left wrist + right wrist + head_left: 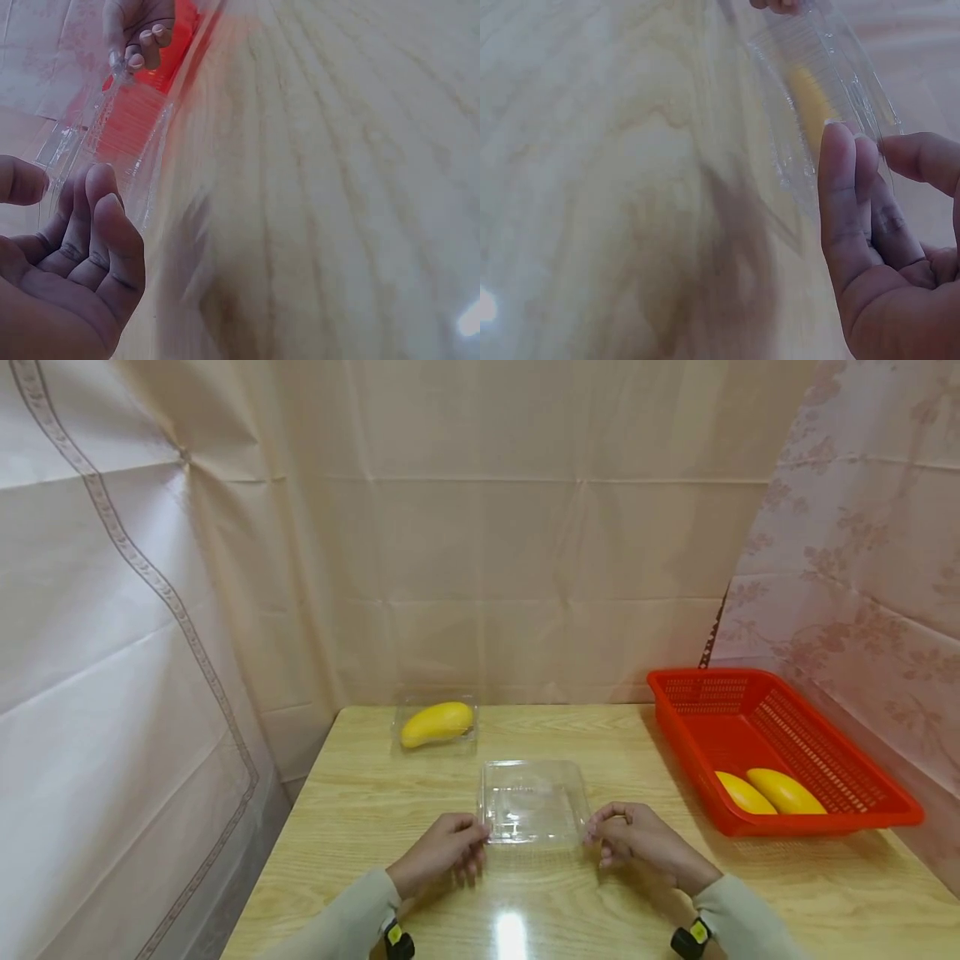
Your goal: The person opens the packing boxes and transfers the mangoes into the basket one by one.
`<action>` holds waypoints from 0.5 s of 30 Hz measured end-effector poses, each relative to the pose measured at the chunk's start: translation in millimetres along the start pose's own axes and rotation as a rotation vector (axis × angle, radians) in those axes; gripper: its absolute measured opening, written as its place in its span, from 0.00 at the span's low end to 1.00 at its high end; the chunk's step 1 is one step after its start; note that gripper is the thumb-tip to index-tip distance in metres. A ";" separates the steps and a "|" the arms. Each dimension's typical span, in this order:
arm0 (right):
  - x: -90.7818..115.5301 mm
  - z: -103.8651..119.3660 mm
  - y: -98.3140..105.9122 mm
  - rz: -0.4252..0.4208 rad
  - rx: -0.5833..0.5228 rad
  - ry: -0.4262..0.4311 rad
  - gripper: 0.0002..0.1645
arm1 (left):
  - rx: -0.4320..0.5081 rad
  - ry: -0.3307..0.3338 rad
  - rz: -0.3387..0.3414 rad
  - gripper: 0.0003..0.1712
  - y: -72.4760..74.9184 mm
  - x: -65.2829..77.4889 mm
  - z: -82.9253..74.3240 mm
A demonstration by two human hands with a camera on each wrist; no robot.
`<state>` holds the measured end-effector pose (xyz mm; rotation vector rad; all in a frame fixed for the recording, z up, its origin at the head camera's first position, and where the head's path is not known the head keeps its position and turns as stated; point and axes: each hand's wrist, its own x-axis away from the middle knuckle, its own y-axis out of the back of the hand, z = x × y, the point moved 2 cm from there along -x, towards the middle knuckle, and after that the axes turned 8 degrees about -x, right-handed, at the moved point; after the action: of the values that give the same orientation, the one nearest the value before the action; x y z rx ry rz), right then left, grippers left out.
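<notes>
A clear plastic clamshell box (534,802) is held just above the wooden table between both hands. My left hand (447,852) pinches its near left corner with thumb and fingers; in the left wrist view the thumb (24,180) and curled fingers meet at the plastic edge. On the opposite side, my right hand (647,842) pinches the near right corner, the fingertips (836,142) and thumb at the rim in the right wrist view. Inside the box nothing shows but the table's grain through it. Beyond it, a yellow mango (438,724) lies in another clear box.
A red plastic basket (690,768) stands at the right of the wooden table (360,827), with two yellow mangoes (783,792) at its near end. Beige cloth (480,543) hangs behind the table's far edge, and more cloth hangs at both sides.
</notes>
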<state>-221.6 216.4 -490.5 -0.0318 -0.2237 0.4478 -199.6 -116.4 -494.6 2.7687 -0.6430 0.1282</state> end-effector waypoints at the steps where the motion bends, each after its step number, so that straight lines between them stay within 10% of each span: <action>1: -0.1 1.9 1.1 -0.003 0.003 0.007 0.15 | 0.001 -0.005 0.000 0.21 -0.3 -2.0 -0.3; 15: -15.3 21.1 27.6 -0.143 -0.003 0.084 0.14 | 0.019 -0.078 -0.030 0.23 -4.2 -48.4 -13.3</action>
<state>-251.5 234.3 -475.4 -0.0374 -0.1435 0.3029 -241.3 -88.6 -490.4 2.8120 -0.6225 0.0203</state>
